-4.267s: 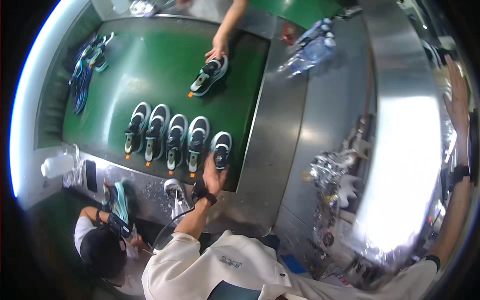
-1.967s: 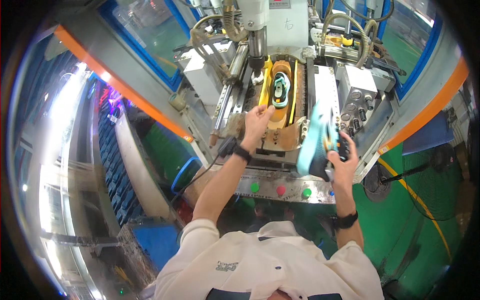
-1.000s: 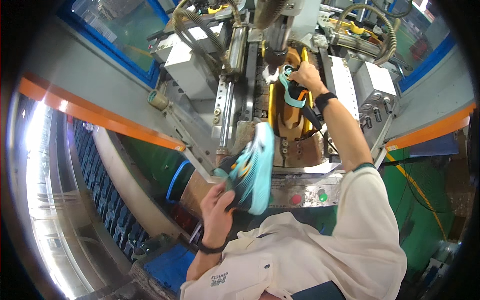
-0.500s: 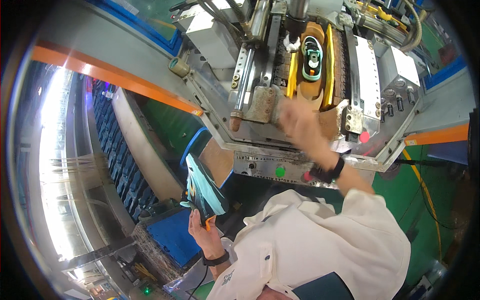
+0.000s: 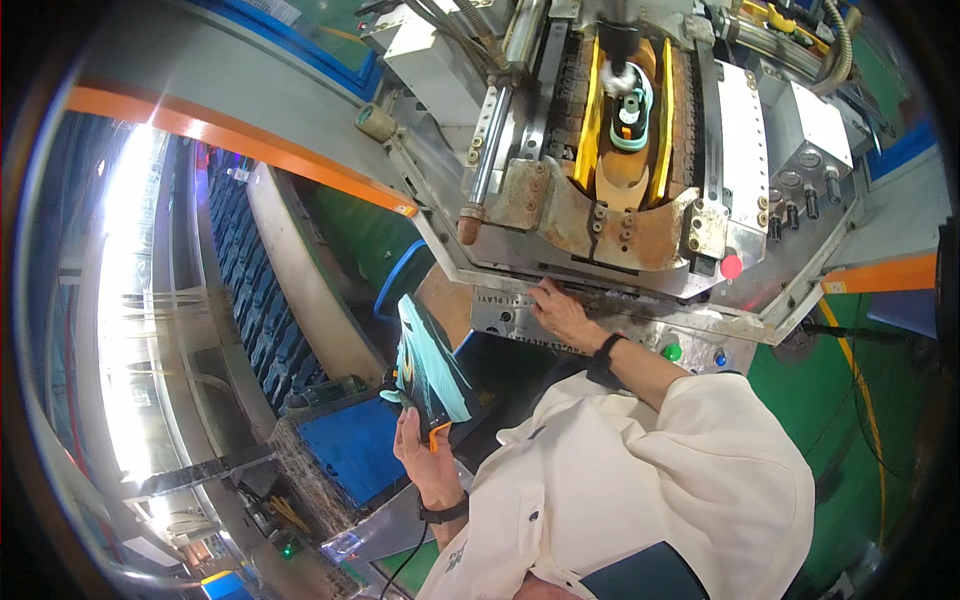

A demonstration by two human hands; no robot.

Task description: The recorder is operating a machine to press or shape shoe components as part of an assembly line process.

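My left hand point(image 5: 428, 462) is closed round the heel end of a turquoise and black sports shoe point(image 5: 428, 365) with an orange heel tab. The shoe points up, away from me. My right hand point(image 5: 562, 315) rests at the control panel point(image 5: 490, 310) on the machine's front. Its fingers are somewhat apart and hold nothing; whether they press a button is hidden. In the machine point(image 5: 540, 255), a second shoe point(image 5: 630, 130) lies between two yellow side plates. A dark press post point(image 5: 618, 40) with a whitish wrapped end covers part of it. Rusty front clamp plates point(image 5: 640, 240) meet before it.
A blue-topped stand point(image 5: 350, 455) is left of my left hand. Beyond it runs a conveyor-like bay point(image 5: 160, 300) with bright light. An orange rail point(image 5: 240, 150) crosses the left side. Green point(image 5: 671, 352) and blue point(image 5: 720, 357) buttons show right of my right wrist.
My right hand has drawn back from the front of the machine bed to the control panel. The front clamp plates have closed together, and the post now overlaps the second shoe. My left hand keeps its shoe.
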